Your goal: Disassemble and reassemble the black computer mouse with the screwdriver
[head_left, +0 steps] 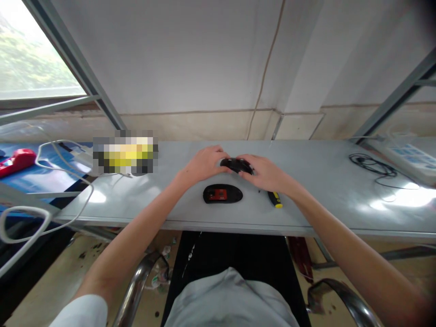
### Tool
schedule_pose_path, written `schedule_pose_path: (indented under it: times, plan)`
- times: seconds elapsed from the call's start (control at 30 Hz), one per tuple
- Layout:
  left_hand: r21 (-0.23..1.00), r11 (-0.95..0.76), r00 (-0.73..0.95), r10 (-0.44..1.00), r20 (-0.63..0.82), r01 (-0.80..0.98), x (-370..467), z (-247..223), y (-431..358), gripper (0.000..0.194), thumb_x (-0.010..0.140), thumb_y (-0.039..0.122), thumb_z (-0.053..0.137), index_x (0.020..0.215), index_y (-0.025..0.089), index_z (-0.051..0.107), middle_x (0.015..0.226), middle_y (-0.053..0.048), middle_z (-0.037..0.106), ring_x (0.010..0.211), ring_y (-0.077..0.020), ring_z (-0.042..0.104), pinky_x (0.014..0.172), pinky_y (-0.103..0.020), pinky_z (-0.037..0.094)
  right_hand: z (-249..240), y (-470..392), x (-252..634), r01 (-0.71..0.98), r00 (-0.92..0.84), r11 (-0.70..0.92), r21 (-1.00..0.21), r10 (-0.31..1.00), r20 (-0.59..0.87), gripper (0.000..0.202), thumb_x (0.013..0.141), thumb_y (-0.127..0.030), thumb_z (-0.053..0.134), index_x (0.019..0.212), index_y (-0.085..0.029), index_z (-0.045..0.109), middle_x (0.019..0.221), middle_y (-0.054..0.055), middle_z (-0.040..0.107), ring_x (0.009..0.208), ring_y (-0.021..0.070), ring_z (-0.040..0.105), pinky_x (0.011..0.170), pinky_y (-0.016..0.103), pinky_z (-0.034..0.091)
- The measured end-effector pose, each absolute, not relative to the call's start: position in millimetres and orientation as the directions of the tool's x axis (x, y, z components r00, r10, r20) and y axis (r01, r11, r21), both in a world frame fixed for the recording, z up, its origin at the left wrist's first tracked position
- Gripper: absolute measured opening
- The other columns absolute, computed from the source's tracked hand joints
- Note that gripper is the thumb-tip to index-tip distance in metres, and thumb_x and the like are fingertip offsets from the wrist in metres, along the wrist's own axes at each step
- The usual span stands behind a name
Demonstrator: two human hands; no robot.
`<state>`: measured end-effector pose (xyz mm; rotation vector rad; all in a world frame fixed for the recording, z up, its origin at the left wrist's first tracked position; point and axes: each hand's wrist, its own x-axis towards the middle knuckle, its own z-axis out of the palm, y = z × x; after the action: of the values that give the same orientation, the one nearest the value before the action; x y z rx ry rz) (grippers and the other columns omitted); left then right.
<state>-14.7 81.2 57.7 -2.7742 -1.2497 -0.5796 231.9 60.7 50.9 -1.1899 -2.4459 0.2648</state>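
Observation:
Both my hands meet over a black mouse top shell [236, 164] near the middle of the grey table [316, 181]. My left hand [204, 163] grips its left side and my right hand [264, 171] covers its right side. Just in front of them lies the black mouse base [222, 194], open side up, with a red circuit board showing inside. A small screwdriver with a yellow and black handle [275, 199] rests on the table under my right wrist.
A black coiled cable [373, 164] and a white power strip [408, 159] lie at the right. At the left are a blurred yellow object [126, 152], white cables [64, 181] and a red object [17, 161] on a blue surface. Chair armrests flank my lap.

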Motion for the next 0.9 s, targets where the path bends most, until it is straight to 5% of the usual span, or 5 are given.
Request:
schedule_pose_path:
  times: [0.3,0.43,0.57,0.9]
  plan:
    - [0.232,-0.695,0.522,0.683,0.511,0.681,-29,50,19,0.033,0.103,0.052,0.07,0.11,0.019,0.072,0.117,-0.009,0.076,0.106,-0.0264,0.074,0.095,-0.04,0.058,48,22,224,0.541,-0.58,0.702,-0.463,0.71,0.399,0.041,0.103,-0.04,0.068,0.139,-0.021,0.068,0.134,0.012,0.077,0.121,0.032,0.073,0.109,0.049,0.054]
    - [0.307,-0.702,0.507,0.69,0.516,0.643,-35,39,3,0.034,0.105,0.049,0.066,0.122,0.019,0.07,0.118,-0.01,0.077,0.109,-0.0271,0.074,0.098,-0.042,0.058,46,7,219,0.489,-0.586,0.715,-0.501,0.694,0.419,0.039,0.106,-0.041,0.064,0.14,-0.022,0.067,0.135,0.012,0.075,0.123,0.0307,0.071,0.109,0.05,0.054]
    - [0.383,-0.696,0.483,0.706,0.518,0.607,-40,25,-1,0.048,0.105,0.048,0.067,0.143,0.02,0.062,0.136,-0.013,0.074,0.127,-0.0299,0.069,0.111,-0.046,0.054,45,-1,216,0.429,-0.612,0.755,-0.496,0.646,0.456,0.035,0.109,-0.034,0.059,0.142,-0.024,0.063,0.139,0.012,0.072,0.129,0.0283,0.068,0.113,0.049,0.053]
    - [0.397,-0.692,0.437,0.702,0.562,0.602,-47,7,-12,0.048,0.103,0.048,0.07,0.141,0.021,0.062,0.128,-0.012,0.074,0.121,-0.0282,0.069,0.108,-0.046,0.057,22,-3,208,0.424,-0.563,0.79,-0.442,0.612,0.555,0.035,0.104,-0.027,0.066,0.139,-0.023,0.064,0.138,0.013,0.073,0.129,0.0295,0.07,0.113,0.053,0.056]
